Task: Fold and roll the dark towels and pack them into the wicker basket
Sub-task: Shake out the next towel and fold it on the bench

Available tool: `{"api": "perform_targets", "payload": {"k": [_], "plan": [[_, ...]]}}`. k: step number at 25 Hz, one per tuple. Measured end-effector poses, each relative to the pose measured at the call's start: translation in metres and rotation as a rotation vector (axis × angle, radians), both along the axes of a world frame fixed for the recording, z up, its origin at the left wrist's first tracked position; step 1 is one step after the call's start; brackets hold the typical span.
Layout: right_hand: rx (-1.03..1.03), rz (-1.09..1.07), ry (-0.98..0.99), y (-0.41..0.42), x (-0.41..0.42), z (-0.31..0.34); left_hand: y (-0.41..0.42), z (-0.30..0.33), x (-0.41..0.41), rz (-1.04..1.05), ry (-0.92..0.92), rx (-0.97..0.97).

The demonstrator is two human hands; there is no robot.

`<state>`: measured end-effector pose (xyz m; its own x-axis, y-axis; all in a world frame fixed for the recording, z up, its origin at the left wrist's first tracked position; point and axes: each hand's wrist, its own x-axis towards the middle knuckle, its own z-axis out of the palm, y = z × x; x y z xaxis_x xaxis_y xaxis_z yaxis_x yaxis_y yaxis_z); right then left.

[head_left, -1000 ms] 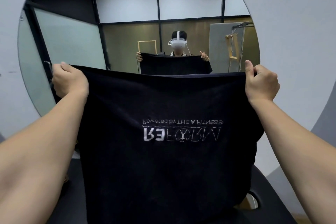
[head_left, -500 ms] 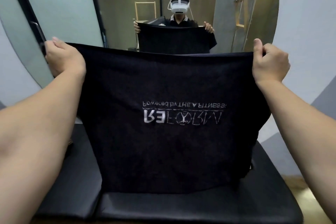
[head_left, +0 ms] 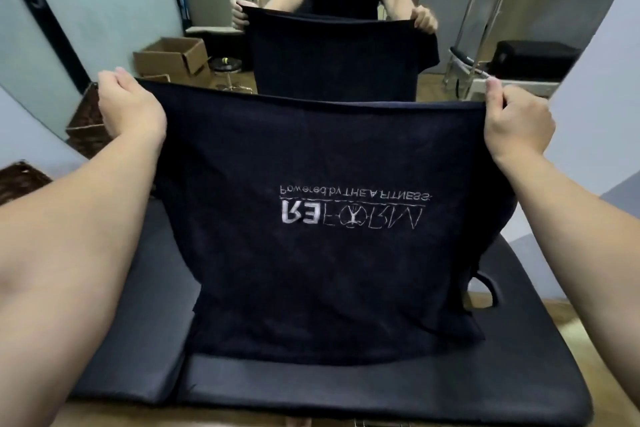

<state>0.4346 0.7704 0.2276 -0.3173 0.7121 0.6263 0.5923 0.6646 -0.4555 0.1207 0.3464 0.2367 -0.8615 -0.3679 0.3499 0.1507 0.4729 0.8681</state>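
A dark towel (head_left: 311,156) with white upside-down lettering hangs spread out in front of me. My left hand (head_left: 130,111) grips its top left corner and my right hand (head_left: 516,121) pinches its top right corner. The towel's lower edge lies on the black padded bench (head_left: 381,388). A corner of the wicker basket (head_left: 19,180) shows at the far left, behind my left forearm.
A large round mirror (head_left: 104,10) on the wall ahead reflects me holding the towel, a cardboard box and gym equipment. The basket's reflection (head_left: 86,121) sits at the mirror's lower left. The bench has a cut-out handle (head_left: 485,291) at its right.
The view has tilted downward. Both hands have lowered the spread towel, and its lower edge has come to lie on the black bench. The grips are unchanged.
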Motion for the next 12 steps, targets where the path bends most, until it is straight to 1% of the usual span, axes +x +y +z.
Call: {"api": "perform_targets", "payload": {"k": [6,9,12], "plan": [[-0.095,-0.017,-0.081,0.022,-0.047,-0.046,0.038,-0.044,-0.046,-0.022,-0.077,-0.09],[-0.111,-0.02,-0.108,0.027,-0.052,-0.06,0.046,-0.059,-0.059,-0.047,-0.041,-0.105],[-0.103,-0.03,-0.139,0.035,-0.05,-0.074,0.048,-0.075,-0.068,-0.066,-0.054,-0.132]]}}
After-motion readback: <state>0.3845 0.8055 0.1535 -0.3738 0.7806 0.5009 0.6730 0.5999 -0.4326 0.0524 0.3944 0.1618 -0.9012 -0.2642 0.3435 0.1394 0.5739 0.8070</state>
